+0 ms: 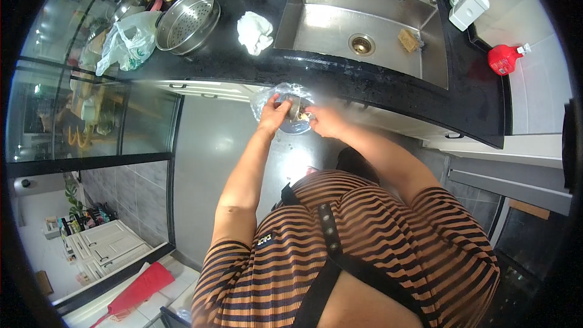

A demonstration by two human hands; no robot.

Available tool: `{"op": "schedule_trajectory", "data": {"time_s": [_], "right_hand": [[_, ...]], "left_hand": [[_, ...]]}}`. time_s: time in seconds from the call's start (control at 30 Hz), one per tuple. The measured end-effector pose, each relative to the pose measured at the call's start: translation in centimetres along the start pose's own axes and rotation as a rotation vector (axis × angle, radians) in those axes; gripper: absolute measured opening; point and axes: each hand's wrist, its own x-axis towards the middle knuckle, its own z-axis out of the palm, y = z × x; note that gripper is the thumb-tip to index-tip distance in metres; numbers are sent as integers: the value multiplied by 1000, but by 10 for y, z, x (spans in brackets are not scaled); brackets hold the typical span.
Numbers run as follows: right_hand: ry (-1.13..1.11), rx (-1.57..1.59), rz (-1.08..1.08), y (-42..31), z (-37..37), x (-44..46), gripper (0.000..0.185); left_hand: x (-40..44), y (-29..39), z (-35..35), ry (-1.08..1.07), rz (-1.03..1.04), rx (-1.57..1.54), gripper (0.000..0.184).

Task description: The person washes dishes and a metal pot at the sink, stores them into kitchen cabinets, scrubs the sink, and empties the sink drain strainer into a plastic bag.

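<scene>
Just in front of the counter edge, both hands are over a clear plastic bag (pixel 262 100) that hangs open low down. My left hand (pixel 273 113) is closed on a small round metal piece that looks like a sink strainer (pixel 294 109), tilted over the bag. The fingers of my right hand (pixel 328 123) are bent together at the strainer's right side. Pale scraps (pixel 303 117) show by those fingertips; whether they are pinched or lying in the strainer I cannot tell. The bag's lower part is partly hidden by both hands.
The steel sink (pixel 322 21) holds a yellowish sponge (pixel 409 41) near its drain (pixel 362 44). A steamer pot (pixel 188 21), plastic bag (pixel 129 42) and white crumpled cloth (pixel 255 33) lie on the black counter (pixel 237 64). A red bottle (pixel 504 59) and white dispenser (pixel 470 7) stand at right.
</scene>
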Motion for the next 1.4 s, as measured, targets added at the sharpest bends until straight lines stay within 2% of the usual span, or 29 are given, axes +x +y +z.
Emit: {"op": "schedule_trajectory", "data": {"time_s": [0.03, 0.13, 0.2, 0.3, 0.33, 0.43, 0.53, 0.63, 0.73, 0.83, 0.93, 1.03, 1.33, 1.4], "right_hand": [[3, -1, -12, 0, 1, 1, 42], [-138, 510, 203, -9, -3, 2, 50], [-126, 686, 218, -15, -8, 0, 54], [-143, 793, 217, -14, -4, 4, 59], [-157, 802, 212, -12, 1, 6, 61], [-39, 553, 299, -7, 7, 13, 60], [-135, 557, 311, -5, -4, 14, 60], [25, 417, 222, -8, -4, 11, 55], [245, -21, -5, -3, 0, 18, 46], [27, 13, -14, -11, -12, 14, 34], [302, 85, 55, -33, -27, 6, 25], [478, 83, 85, -38, -33, 19, 20], [167, -130, 121, -36, -49, 49, 15], [238, -125, 90, -36, -49, 50, 11]], "left_hand": [[3, -5, 1, 34, 5, -10, 66], [3, -21, 2, 160, 19, -69, 61], [-1, -21, 3, 274, 47, -151, 57], [-22, -12, 9, 170, 275, 135, 61], [-28, -8, 10, 239, 329, 209, 61], [-29, -3, 9, 415, 472, 366, 60], [-40, 3, 3, 321, 619, 437, 60], [-37, 3, 5, 306, 626, 444, 60], [-27, 4, 7, 323, 614, 442, 59], [-21, 2, 8, 354, 632, 479, 61], [-13, -2, 8, 345, 631, 513, 63], [-15, 2, 7, 281, 563, 518, 64], [-25, -6, -3, 294, 656, 585, 62], [-35, -7, -5, 286, 674, 566, 62]]}}
